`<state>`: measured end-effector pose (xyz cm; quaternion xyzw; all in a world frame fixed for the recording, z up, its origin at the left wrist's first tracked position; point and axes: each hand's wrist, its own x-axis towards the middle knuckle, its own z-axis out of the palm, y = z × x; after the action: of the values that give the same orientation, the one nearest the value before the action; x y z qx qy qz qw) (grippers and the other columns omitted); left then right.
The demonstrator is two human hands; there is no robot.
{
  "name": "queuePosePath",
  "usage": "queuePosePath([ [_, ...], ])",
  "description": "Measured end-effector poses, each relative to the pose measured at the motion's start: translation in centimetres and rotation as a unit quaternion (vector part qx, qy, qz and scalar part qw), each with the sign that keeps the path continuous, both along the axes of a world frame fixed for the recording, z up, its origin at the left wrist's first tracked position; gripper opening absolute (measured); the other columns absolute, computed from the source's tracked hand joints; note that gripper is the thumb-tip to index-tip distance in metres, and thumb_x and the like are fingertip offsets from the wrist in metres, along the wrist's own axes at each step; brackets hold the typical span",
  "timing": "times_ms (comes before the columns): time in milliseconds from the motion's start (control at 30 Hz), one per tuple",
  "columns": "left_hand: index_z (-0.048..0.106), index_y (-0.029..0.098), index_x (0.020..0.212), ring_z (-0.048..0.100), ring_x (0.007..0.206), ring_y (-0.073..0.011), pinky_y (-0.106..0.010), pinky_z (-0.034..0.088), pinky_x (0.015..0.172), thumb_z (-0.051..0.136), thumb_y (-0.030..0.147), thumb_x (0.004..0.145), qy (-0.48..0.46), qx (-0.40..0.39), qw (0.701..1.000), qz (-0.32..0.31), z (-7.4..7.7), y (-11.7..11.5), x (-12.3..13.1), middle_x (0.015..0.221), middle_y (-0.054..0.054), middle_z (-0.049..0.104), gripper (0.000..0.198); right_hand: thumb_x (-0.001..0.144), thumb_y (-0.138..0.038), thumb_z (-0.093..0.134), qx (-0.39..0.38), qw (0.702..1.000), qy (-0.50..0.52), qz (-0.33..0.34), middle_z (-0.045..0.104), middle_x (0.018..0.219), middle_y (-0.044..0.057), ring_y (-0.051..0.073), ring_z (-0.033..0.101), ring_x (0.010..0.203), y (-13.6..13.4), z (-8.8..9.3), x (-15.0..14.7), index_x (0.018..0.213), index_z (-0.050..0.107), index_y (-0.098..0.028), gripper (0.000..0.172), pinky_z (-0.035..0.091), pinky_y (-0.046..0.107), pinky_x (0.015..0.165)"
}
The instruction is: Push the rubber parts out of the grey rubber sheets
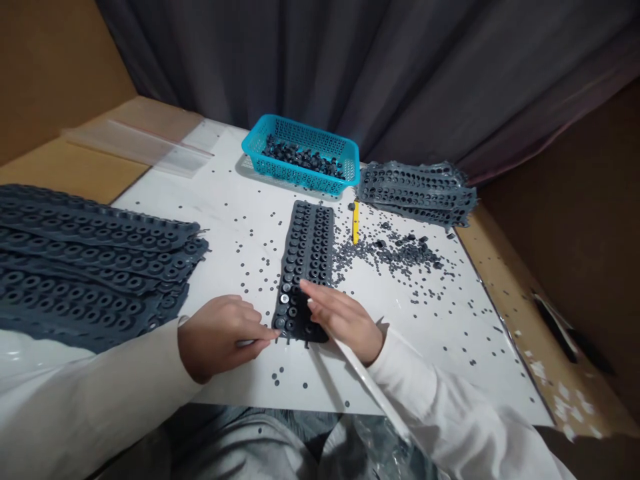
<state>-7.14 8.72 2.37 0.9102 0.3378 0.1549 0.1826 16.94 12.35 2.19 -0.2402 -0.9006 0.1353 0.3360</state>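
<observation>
Sheet of dark moulded rings (307, 257) is laid lengthwise on the white tabletop (230, 390), its short end turned towards the near edge. It can be judged light, pliable and grippy, with thin margins that might be torn by a hard tug; it is best held by its near corners. The near left corner is touched by the left hand (225, 333), its forefinger extended; whether it is pinched cannot be told. A white rod (373, 387) is gripped by the right hand (347, 323). A blue basket (300, 179) is placed near the far edge.
</observation>
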Motion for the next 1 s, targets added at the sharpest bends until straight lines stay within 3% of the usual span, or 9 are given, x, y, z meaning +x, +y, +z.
queuePosePath([
  [133,0.069,0.026,0.090,0.054,0.055,-0.0131,-0.028,0.033,0.059,0.046,0.023,0.089,0.004,-0.001,1.000,0.009,0.1,0.0,0.0,0.058,0.002,0.059,0.023,0.090,-0.014,0.048,-0.091,0.991,0.099,0.014,0.058,0.125,0.013,0.020,0.050,0.122,0.5,0.5,0.3,0.107,0.054,-0.018,0.019,0.048,0.042,0.098],
  [233,0.069,0.026,0.088,0.053,0.056,-0.0137,-0.028,0.033,0.060,0.046,0.024,0.088,0.009,0.005,1.000,0.026,0.2,-0.1,0.0,0.058,0.002,0.057,0.023,0.091,-0.022,0.050,-0.162,0.977,0.090,0.102,0.064,0.115,0.015,0.020,0.050,0.121,0.2,0.5,-0.2,0.097,0.058,-0.016,0.012,0.048,0.041,0.097],
  [333,0.068,0.027,0.085,0.052,0.056,-0.0137,-0.027,0.033,0.059,0.044,0.024,0.089,0.010,0.008,0.999,0.034,0.3,-0.2,0.1,0.057,0.002,0.055,0.025,0.090,-0.027,0.051,-0.176,0.971,0.040,0.155,0.066,0.111,0.014,0.019,0.050,0.121,-0.3,0.0,-0.7,0.094,0.060,-0.014,0.016,0.047,0.037,0.097],
  [500,0.067,0.026,0.082,0.049,0.056,-0.0135,-0.028,0.031,0.057,0.040,0.024,0.091,0.017,0.019,0.999,0.038,0.3,-0.3,0.1,0.056,0.002,0.052,0.029,0.089,-0.025,0.053,-0.180,0.973,0.021,0.146,0.067,0.111,0.012,0.017,0.053,0.117,-0.4,-0.5,-0.7,0.094,0.060,-0.014,0.014,0.047,0.033,0.096],
  [633,0.067,0.025,0.081,0.048,0.056,-0.0140,-0.028,0.030,0.057,0.039,0.024,0.092,0.019,0.027,0.999,0.039,0.3,-0.2,0.1,0.056,0.002,0.051,0.030,0.089,-0.023,0.053,-0.152,0.978,0.004,0.140,0.068,0.108,0.010,0.016,0.055,0.113,-0.2,-0.4,-0.7,0.093,0.061,-0.014,0.013,0.048,0.031,0.094],
  [1000,0.068,0.025,0.082,0.049,0.055,-0.0151,-0.029,0.028,0.057,0.039,0.024,0.092,0.029,0.009,0.999,0.024,0.3,-0.2,0.1,0.055,0.001,0.053,0.031,0.086,-0.012,0.057,0.039,0.993,-0.040,0.102,0.066,0.113,0.007,0.019,0.056,0.109,-0.9,-1.2,-1.0,0.087,0.061,-0.016,0.006,0.053,0.033,0.088],
])
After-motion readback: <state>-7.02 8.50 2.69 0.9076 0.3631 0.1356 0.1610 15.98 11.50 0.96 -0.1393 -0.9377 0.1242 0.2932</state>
